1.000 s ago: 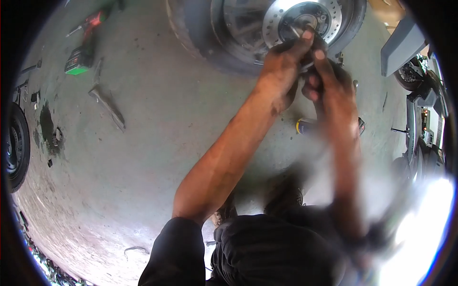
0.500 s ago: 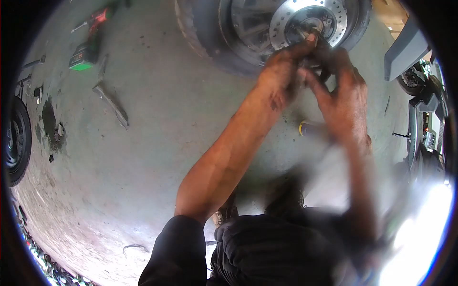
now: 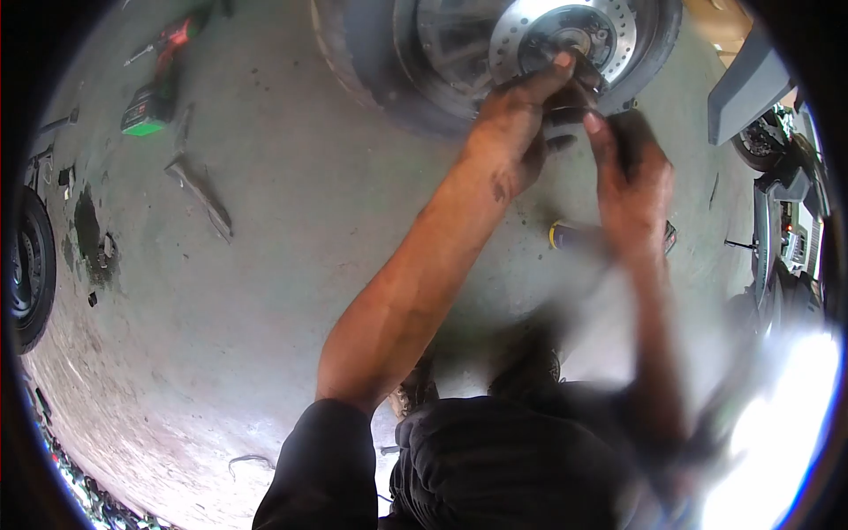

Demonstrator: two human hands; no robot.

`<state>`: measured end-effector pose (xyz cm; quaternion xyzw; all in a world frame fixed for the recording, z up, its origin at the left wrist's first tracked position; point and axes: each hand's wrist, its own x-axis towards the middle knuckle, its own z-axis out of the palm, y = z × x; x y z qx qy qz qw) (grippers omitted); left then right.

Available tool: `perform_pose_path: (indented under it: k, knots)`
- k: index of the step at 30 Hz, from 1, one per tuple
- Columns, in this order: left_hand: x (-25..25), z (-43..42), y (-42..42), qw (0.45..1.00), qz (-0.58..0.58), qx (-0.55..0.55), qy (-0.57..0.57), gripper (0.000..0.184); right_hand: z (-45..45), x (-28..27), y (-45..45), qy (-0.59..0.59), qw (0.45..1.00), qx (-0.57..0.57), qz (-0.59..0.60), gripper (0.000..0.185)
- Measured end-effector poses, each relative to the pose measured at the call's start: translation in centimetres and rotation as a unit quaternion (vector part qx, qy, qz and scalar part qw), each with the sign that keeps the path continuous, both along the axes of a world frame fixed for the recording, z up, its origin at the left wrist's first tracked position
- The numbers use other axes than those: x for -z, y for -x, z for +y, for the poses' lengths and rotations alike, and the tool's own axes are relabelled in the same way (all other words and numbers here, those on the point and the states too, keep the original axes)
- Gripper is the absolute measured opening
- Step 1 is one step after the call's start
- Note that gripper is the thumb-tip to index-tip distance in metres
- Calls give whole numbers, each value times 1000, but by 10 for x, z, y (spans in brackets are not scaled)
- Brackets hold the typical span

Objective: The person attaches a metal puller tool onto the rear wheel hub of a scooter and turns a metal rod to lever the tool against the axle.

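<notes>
- Left hand (image 3: 514,115): fingers curled at the hub (image 3: 574,39); fingertips blurred, grasp cannot be told.
- Right hand (image 3: 634,184): thumb and fingers close beside the left's; anything held cannot be made out.
- Wheel (image 3: 375,75): at the upper edge of the visible floor (image 3: 291,238); top cut off.
- Can (image 3: 569,237): near right wrist, one end obscured.
- Drill (image 3: 164,66): towards floor's upper left corner.
- Second wheel (image 3: 32,274): floor's left edge, partly cut off.

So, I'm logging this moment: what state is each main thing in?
Wheel: brake disc exposed.
Left hand: curled, hold unclear.
Right hand: curled, hold unclear.
Power tool: lying on floor, battery attached.
Can: partly hidden by right arm.
Long metal piece: lying on floor.
</notes>
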<state>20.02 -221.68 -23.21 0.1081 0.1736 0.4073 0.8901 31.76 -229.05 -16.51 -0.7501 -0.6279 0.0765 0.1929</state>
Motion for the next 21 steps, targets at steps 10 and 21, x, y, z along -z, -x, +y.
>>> perform_pose_path:
  k: [10, 21]
  knots:
    - [7, 3, 1, 1000, 17, -3, -7, 36, 6, -28, 21, 7, 993, -101, -54, 47]
    - [6, 2, 2, 999, -7, -10, -35, 26, 20, -31, 3, 135, 917, 85, 365, 36]
